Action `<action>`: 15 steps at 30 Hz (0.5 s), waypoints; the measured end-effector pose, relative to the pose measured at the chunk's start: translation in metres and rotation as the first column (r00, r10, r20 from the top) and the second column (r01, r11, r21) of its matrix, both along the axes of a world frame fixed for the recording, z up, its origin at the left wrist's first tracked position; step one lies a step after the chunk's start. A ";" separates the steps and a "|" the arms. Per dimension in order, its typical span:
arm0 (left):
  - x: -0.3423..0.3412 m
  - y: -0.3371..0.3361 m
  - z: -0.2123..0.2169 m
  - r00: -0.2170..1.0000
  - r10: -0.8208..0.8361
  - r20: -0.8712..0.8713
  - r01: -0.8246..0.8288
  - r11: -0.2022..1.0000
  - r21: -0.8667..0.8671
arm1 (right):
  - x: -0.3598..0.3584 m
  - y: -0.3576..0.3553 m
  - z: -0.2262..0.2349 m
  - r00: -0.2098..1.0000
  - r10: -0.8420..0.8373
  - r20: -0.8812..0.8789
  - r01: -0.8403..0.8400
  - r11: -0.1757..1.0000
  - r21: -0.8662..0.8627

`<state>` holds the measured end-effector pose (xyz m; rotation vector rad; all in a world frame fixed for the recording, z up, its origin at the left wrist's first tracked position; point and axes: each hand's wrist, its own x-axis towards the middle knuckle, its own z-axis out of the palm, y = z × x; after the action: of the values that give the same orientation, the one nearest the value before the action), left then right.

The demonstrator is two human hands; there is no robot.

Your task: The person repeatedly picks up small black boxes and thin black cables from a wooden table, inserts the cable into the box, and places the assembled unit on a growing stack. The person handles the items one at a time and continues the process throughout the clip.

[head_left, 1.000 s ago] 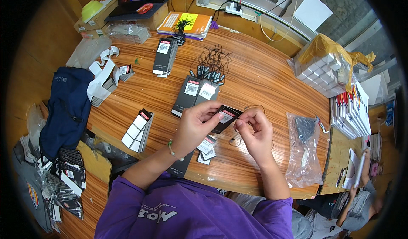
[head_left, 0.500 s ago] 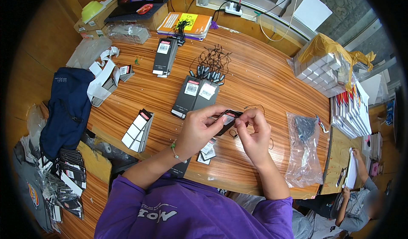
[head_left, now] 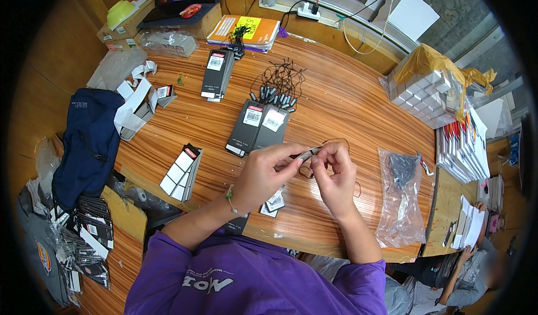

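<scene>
Hands, left hand [head_left: 268,172] and right hand [head_left: 335,176], pinch a dark tag [head_left: 307,155].

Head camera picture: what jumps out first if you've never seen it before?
Two hands meet mid-table: the left hand and right hand pinch a small dark tag with a thin black string. Beyond them lies a heap of strings, and at the far right a bag of white boxes.

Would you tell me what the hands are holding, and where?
Both hands pinch a small dark tag at its ends: left hand, right hand. Its thin black string loops loose.
</scene>
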<state>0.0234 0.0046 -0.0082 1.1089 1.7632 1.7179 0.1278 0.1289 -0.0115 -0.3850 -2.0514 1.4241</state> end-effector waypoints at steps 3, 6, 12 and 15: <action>-0.001 0.000 -0.003 0.993 0.002 -0.116 -0.002 1.000 0.001 | -0.001 -0.004 0.001 0.999 -0.014 -0.047 0.006 0.984 -0.180; -0.001 0.000 0.000 0.979 0.006 -0.202 -0.008 1.000 -0.006 | -0.003 -0.007 0.000 0.996 -0.032 -0.087 0.005 0.956 -0.293; -0.002 0.000 0.004 0.902 0.034 -0.430 -0.011 0.998 0.057 | -0.002 -0.001 -0.001 0.995 -0.019 -0.099 0.066 0.868 0.492; -0.004 0.000 0.006 0.873 0.038 -0.486 -0.011 0.998 0.060 | -0.003 -0.001 0.001 0.996 -0.011 -0.091 0.063 0.805 0.590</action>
<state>0.0194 0.0049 -0.0024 1.6667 2.0298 1.6010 0.1247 0.1280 -0.0103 -0.0930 -2.2684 0.6878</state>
